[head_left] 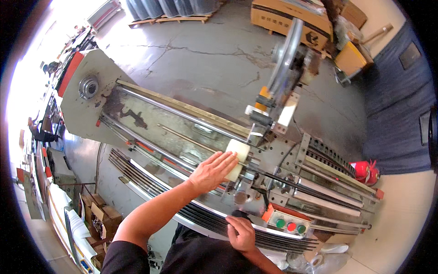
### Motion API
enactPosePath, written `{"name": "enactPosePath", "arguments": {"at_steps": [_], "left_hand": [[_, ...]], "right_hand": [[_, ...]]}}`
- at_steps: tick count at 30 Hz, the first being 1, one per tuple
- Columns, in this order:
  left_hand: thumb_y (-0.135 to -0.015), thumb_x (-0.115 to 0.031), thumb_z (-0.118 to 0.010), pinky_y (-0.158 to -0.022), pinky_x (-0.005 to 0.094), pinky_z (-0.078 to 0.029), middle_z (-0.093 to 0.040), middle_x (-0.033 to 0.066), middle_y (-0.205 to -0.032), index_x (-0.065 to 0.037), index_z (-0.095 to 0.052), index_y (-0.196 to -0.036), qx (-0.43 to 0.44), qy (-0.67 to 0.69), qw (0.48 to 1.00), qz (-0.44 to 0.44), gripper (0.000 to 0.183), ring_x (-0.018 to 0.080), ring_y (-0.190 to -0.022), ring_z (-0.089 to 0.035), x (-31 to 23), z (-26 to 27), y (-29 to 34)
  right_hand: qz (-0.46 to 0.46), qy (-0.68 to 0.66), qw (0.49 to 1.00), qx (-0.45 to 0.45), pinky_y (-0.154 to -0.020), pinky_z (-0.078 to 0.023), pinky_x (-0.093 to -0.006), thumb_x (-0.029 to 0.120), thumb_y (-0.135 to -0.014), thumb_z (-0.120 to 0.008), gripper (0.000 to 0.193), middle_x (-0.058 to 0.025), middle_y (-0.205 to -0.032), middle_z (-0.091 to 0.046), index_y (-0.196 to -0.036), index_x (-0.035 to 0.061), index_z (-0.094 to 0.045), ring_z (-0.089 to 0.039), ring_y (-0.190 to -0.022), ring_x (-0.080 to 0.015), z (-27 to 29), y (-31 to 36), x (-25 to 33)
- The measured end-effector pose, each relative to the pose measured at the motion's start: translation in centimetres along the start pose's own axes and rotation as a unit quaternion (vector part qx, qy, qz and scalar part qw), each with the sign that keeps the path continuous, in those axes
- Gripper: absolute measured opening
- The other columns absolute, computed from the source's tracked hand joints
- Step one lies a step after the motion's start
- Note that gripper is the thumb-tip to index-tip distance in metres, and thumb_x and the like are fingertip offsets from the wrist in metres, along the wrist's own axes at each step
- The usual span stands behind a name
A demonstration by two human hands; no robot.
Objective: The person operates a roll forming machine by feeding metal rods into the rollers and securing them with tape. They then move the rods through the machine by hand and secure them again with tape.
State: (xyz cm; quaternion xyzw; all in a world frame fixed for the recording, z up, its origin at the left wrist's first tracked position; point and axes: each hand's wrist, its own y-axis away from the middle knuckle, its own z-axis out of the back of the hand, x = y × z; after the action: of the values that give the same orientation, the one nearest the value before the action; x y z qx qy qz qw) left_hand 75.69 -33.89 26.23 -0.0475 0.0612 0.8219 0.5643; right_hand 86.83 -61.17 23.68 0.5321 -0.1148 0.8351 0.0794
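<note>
My left hand (pixel 214 171) lies flat on a cream-coloured block (pixel 237 150), its fingers stretched out. The block sits across a long machine bed (pixel 137 109) with shiny guide rails. A thin rod (pixel 185 139) reaches the block from the left, and a dark rod (pixel 283 180) runs on to its right. Closer to my body, my right hand (pixel 242 233) is curled above a rack of long black rods (pixel 205 219). A dark rounded thing (pixel 242 214) shows just beyond its fingers; whether they hold anything is hidden.
A control box (pixel 287 221) with green and red buttons stands right of my right hand. Beyond the block rises a blurred metal machine head (pixel 285 68). Red extinguishers (pixel 365 171) stand at right. Cardboard boxes (pixel 292 23) and wrapped rolls (pixel 171 7) lie at the back.
</note>
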Motion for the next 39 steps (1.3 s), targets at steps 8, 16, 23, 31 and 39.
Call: {"name": "enactPosePath", "arguments": {"at_steps": [8,16,23,31,39], "left_hand": [[-0.095,-0.031,-0.067,-0.135,0.0484,-0.024,-0.037,0.0206,-0.175,0.002,-0.043,-0.163,-0.092,-0.004,0.994,-0.055,0.079,0.0306,-0.164,-0.032,7.5,-3.8,1.9],[-0.101,-0.02,-0.052,-0.134,0.0473,-0.026,-0.042,0.0188,-0.172,0.001,-0.05,-0.159,-0.147,-0.01,0.989,-0.025,0.061,0.0303,-0.163,-0.036,17.7,-3.5,7.1],[-0.1,-0.017,-0.058,-0.134,0.0477,-0.026,-0.041,0.0183,-0.173,0.002,-0.045,-0.161,-0.115,0.025,0.993,-0.029,0.065,0.0311,-0.162,-0.036,31.9,-1.3,14.1],[-0.085,-0.022,-0.088,-0.135,0.0479,-0.029,-0.041,0.0189,-0.172,-0.004,-0.041,-0.164,-0.052,0.053,0.997,0.014,0.095,0.0341,-0.161,-0.038,46.8,5.5,23.2],[-0.084,-0.02,-0.087,-0.135,0.0488,-0.029,-0.039,0.0184,-0.174,-0.002,-0.039,-0.165,-0.001,-0.036,0.999,0.035,0.096,0.035,-0.162,-0.036,58.2,10.2,29.2]], "right_hand": [[0.001,0.058,0.997,-0.056,-0.096,-0.059,-0.0448,0.003,-0.093,-0.071,0.019,-0.0149,-0.108,-0.081,-0.109,0.0032,-0.081,-0.076,-0.101,-0.0337,-13.4,-4.5,2.7],[-0.079,0.113,0.983,-0.123,-0.096,-0.057,-0.0466,-0.001,-0.094,-0.069,0.023,-0.0194,-0.116,-0.078,-0.115,-0.0001,-0.079,-0.073,-0.108,-0.0379,-28.2,-9.9,13.1],[-0.089,0.144,0.976,-0.135,-0.1,-0.055,-0.0473,0.005,-0.096,-0.071,0.023,-0.0183,-0.116,-0.079,-0.118,0.0016,-0.079,-0.073,-0.109,-0.0382,-35.3,-15.6,18.3],[-0.014,0.152,0.983,-0.103,-0.104,-0.054,-0.0481,0.006,-0.095,-0.073,0.03,-0.0123,-0.125,-0.078,-0.124,0.0057,-0.077,-0.073,-0.112,-0.0347,-40.3,-22.5,21.6],[0.044,0.246,0.964,-0.085,-0.12,-0.045,-0.0528,0.011,-0.095,-0.071,0.049,-0.0206,-0.146,-0.066,-0.142,0.0013,-0.064,-0.065,-0.134,-0.0388,-42.9,-24.1,23.0]]}}
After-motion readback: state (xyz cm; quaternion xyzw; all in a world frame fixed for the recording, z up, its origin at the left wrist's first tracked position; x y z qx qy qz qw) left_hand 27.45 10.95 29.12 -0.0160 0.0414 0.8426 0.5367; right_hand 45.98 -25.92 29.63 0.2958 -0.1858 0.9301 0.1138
